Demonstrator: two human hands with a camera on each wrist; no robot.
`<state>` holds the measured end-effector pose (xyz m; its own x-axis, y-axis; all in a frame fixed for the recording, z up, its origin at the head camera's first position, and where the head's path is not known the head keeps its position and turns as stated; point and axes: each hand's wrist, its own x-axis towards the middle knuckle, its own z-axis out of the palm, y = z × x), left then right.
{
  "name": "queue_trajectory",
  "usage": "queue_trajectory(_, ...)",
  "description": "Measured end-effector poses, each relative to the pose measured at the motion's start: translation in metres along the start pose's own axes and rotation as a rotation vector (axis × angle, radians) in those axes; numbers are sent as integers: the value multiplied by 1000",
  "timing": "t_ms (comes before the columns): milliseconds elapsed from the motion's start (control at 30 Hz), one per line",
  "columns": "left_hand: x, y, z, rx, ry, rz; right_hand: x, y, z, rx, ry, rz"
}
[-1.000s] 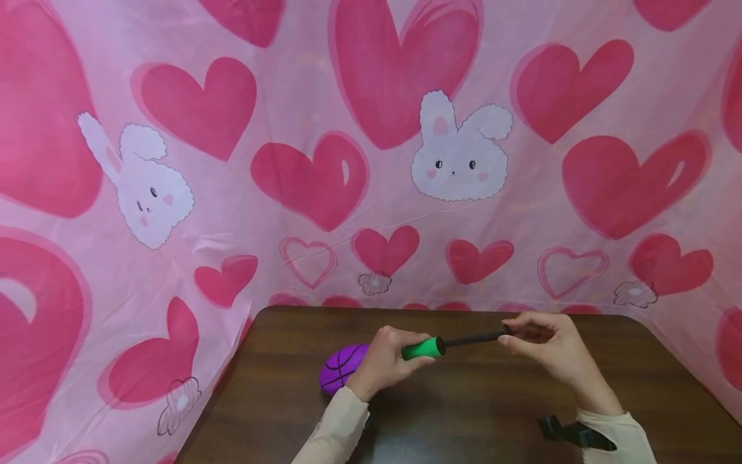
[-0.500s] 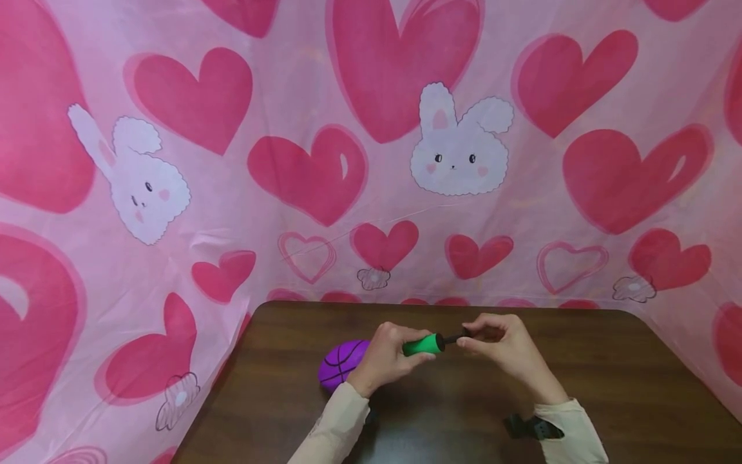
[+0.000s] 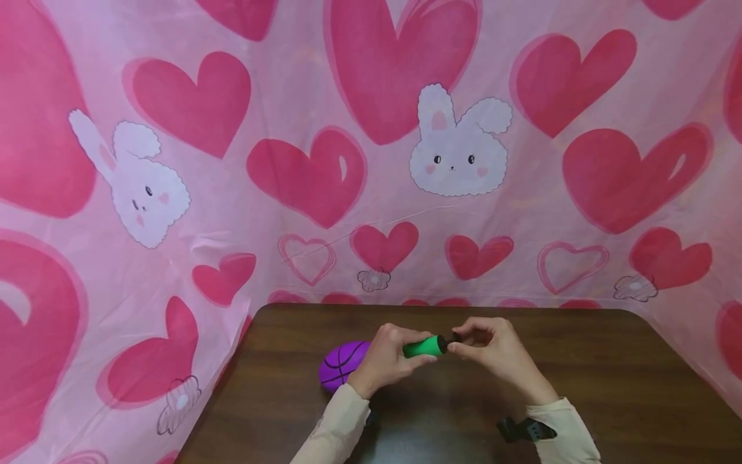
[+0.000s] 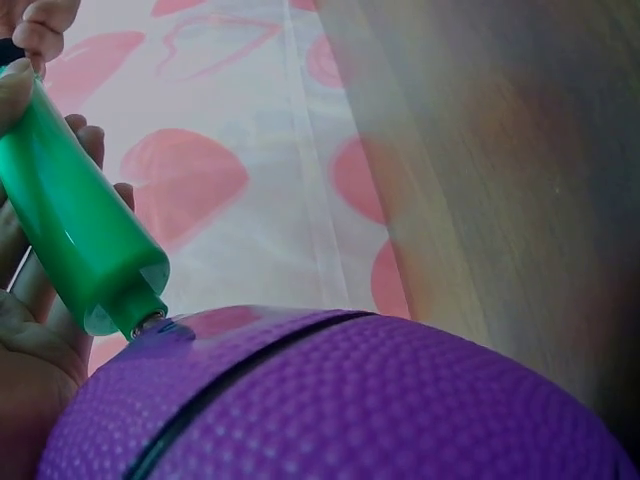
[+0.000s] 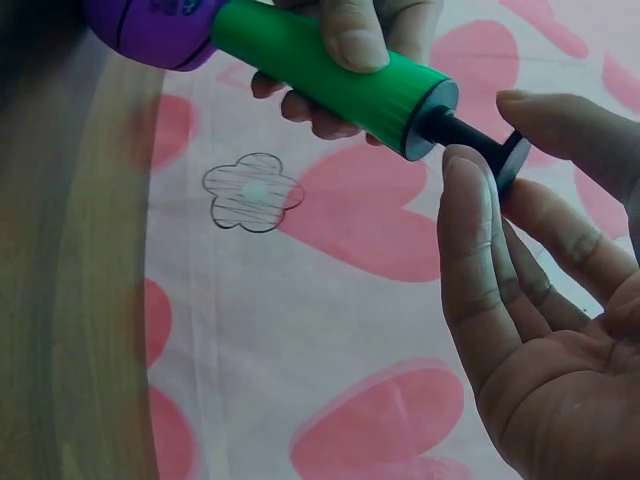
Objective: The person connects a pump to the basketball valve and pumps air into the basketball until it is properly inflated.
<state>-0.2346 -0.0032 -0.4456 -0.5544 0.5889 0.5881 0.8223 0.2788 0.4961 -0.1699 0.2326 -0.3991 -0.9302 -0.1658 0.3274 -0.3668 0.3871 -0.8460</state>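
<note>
A green hand pump (image 3: 422, 347) with a black end cap joins a purple basketball (image 3: 342, 366) in the left wrist view, where its metal tip meets the ball's surface. My left hand (image 3: 385, 357) grips the green barrel, thumb along its side. At the other end my right hand (image 3: 497, 348) pinches the black plunger handle (image 5: 510, 162) between thumb and fingers. Only a short length of the black rod (image 5: 462, 134) shows outside the barrel. The left hand and forearm hide part of the ball in the head view.
The dark brown wooden table (image 3: 608, 367) lies beneath both hands. Behind it hangs a pink cloth (image 3: 394, 193) printed with hearts and rabbits. A black strap (image 3: 522, 430) sits at the right wrist by the cream sleeve (image 3: 565, 432).
My right hand has moved left toward the barrel, pushing the plunger from far out to nearly fully in. The left hand and the ball have stayed nearly in place.
</note>
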Motion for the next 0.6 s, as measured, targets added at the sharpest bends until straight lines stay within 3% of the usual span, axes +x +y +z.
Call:
queue_trajectory(233,-1,-1,-2,6,13,23,-5,-5,-16,-9,20,-54)
queue_trajectory(600,-3,0,-4,5,8,-5,-17,-9,-41,29,50,-43)
